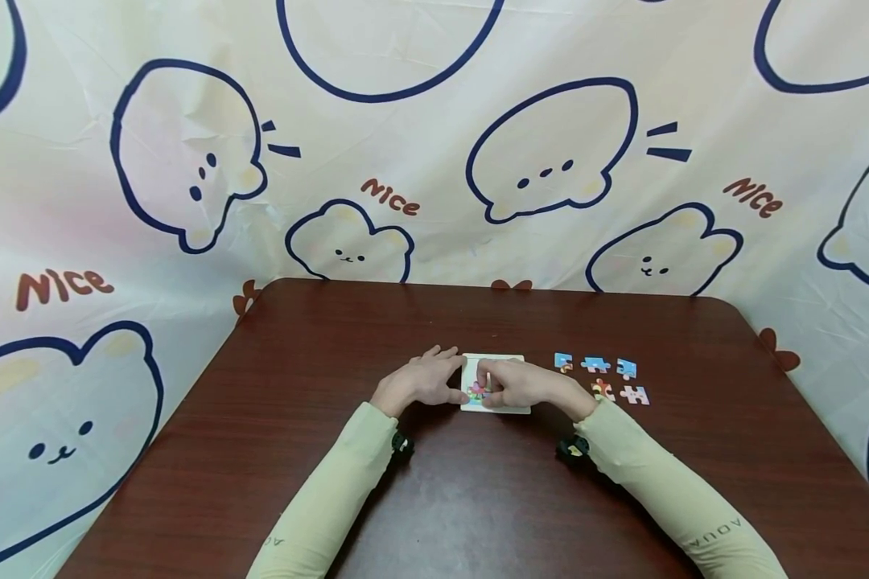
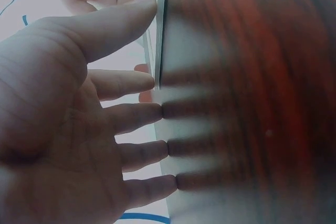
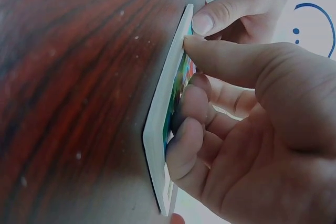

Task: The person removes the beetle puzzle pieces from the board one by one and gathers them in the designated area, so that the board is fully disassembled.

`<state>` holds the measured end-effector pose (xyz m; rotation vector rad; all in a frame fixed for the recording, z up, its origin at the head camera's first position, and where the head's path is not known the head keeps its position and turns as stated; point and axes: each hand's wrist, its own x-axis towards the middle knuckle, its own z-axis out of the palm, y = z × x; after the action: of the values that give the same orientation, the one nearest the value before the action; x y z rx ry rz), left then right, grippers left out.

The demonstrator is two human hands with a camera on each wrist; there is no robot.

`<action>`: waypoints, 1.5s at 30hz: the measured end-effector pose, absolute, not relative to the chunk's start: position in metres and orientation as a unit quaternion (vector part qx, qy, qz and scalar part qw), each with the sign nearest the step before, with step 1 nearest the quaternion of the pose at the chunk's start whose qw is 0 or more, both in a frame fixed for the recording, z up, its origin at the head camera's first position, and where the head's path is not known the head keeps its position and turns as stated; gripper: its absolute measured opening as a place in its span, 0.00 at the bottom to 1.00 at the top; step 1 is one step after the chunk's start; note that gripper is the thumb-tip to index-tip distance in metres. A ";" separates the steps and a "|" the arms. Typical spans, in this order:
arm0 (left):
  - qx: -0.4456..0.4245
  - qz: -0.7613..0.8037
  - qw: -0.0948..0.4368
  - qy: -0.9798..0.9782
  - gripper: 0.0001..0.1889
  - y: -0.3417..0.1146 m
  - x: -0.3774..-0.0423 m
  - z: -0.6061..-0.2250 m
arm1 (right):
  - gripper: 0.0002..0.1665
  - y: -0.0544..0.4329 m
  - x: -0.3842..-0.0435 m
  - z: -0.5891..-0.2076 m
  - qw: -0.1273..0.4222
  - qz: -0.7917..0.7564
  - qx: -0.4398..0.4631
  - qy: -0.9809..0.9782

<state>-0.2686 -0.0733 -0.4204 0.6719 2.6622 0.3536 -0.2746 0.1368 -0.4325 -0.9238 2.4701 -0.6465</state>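
A small puzzle board [image 1: 496, 409] with a pale frame lies flat on the brown table, several colourful pieces [image 1: 475, 392] set inside it. My left hand [image 1: 426, 379] is at the board's left side, fingers spread and straight. In the left wrist view its fingertips touch the tabletop, and the thumb [image 2: 123, 22] rests on the board's edge. My right hand [image 1: 520, 383] is over the board with curled fingers. The right wrist view shows its thumb [image 3: 226, 56] touching the frame and the curled fingers [image 3: 186, 142] resting on the puzzle surface; no piece shows between them.
Several loose jigsaw pieces lie in two rows right of the board, among them a blue piece [image 1: 595, 365], an orange-brown piece [image 1: 603, 390] and a whitish piece [image 1: 634, 395]. A cloth [image 1: 434, 145] printed with cartoon bears hangs behind and beside the table [image 1: 297, 346].
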 end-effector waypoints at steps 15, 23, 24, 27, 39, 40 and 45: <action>0.236 0.124 0.185 0.946 0.38 -0.071 -0.268 -0.420 | 0.09 0.134 -0.274 -0.432 0.213 -0.223 -0.308 0.900; 0.234 0.124 0.188 0.946 0.38 -0.072 -0.266 -0.419 | 0.12 0.134 -0.273 -0.433 0.216 -0.234 -0.307 0.897; 0.234 0.124 0.188 0.946 0.38 -0.072 -0.267 -0.419 | 0.11 0.133 -0.273 -0.433 0.215 -0.235 -0.306 0.897; 0.233 0.125 0.189 0.946 0.38 -0.072 -0.267 -0.418 | 0.09 0.133 -0.273 -0.433 0.211 -0.238 -0.305 0.898; 0.234 0.122 0.185 0.947 0.39 -0.071 -0.267 -0.418 | 0.07 0.138 -0.275 -0.426 0.239 -0.285 -0.288 0.882; 0.233 0.121 0.185 0.947 0.39 -0.071 -0.267 -0.418 | 0.07 0.138 -0.275 -0.425 0.242 -0.286 -0.290 0.880; 0.231 0.117 0.184 0.948 0.39 -0.070 -0.267 -0.419 | 0.07 0.143 -0.274 -0.417 0.256 -0.285 -0.322 0.866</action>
<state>-0.2667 -0.0704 -0.4192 0.6525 2.6733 0.3312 -0.2743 0.1428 -0.4165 -0.8738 2.3507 -0.7748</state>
